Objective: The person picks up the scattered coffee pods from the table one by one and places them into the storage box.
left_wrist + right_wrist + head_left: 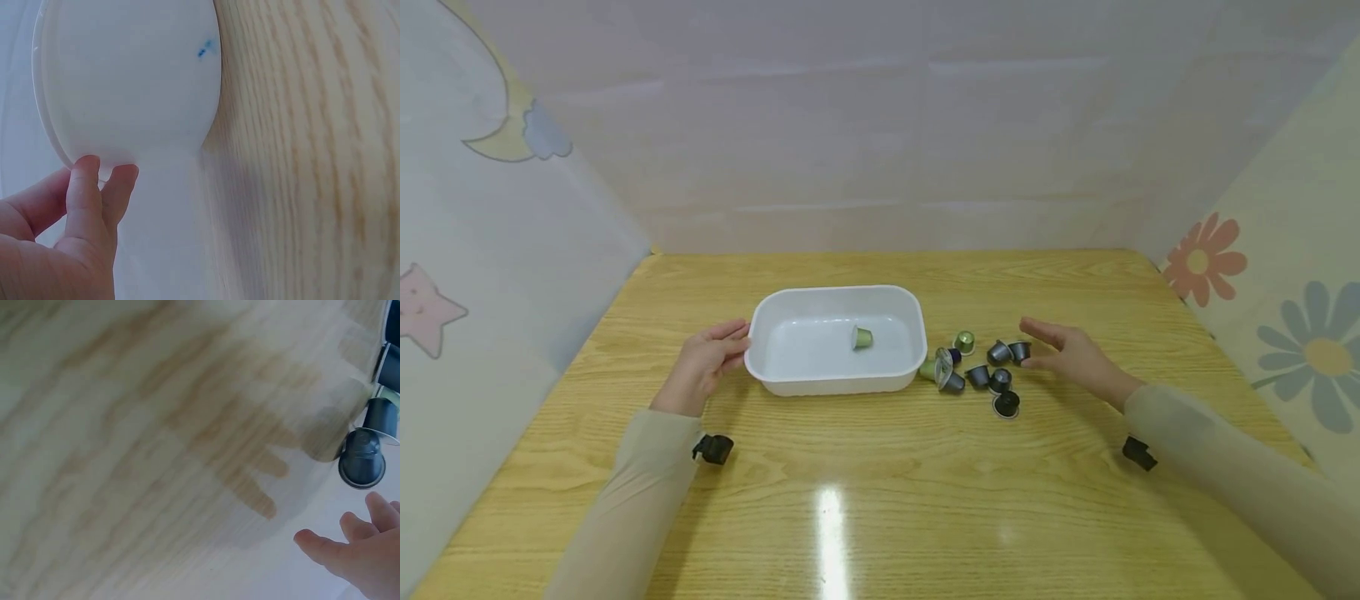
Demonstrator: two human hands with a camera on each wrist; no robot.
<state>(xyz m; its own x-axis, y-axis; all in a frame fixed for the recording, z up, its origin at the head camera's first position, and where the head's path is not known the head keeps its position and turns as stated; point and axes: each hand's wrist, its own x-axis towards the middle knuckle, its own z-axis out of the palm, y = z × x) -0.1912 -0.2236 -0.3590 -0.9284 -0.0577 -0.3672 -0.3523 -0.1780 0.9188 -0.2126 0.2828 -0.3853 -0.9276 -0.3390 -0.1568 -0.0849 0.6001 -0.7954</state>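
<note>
The counter (910, 492) has a yellowish wood-grain top with a glossy finish, and a bright streak of reflected light lies across its near half. A white tray (805, 343) stands on it, left of centre. Directly to the tray's right lies a loose group of small capsules: a green capsule (966, 341) at the back, a pair of grey capsules (998, 352) side by side farther right, more dark ones in the middle, and a black capsule (1008, 402) nearest the front

Room type unclear; walled-in wood-grain table (955, 492); pale backdrop (880, 150); side panels (512, 333) printed with moon (512, 140), flowers (1328, 357).
</note>
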